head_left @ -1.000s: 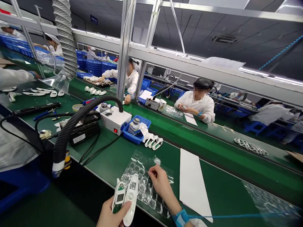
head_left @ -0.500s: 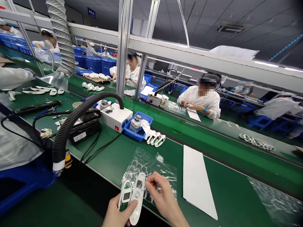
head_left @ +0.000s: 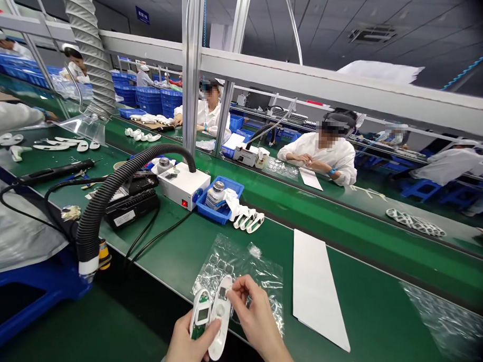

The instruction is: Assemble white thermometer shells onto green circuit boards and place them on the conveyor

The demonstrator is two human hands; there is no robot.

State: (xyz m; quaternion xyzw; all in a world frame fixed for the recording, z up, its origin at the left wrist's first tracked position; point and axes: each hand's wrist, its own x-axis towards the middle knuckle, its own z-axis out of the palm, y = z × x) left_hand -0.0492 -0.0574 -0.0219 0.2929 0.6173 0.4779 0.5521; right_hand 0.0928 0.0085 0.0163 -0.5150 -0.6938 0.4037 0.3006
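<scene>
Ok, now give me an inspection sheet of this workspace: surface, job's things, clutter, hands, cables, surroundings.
Surface: green bench, several things spread along it.
Job's things: white casing with green board; white shell beside it.
Clutter: clear plastic packaging, white card, white box, blue tray holding a bottle.
Hands: left hand holds casing and shell; right hand is at the shell's upper end, its grip unclear.
Cables: black cables run toward the near bench edge.
Surroundings: co-workers in white beyond the bench; metal frame.
</scene>
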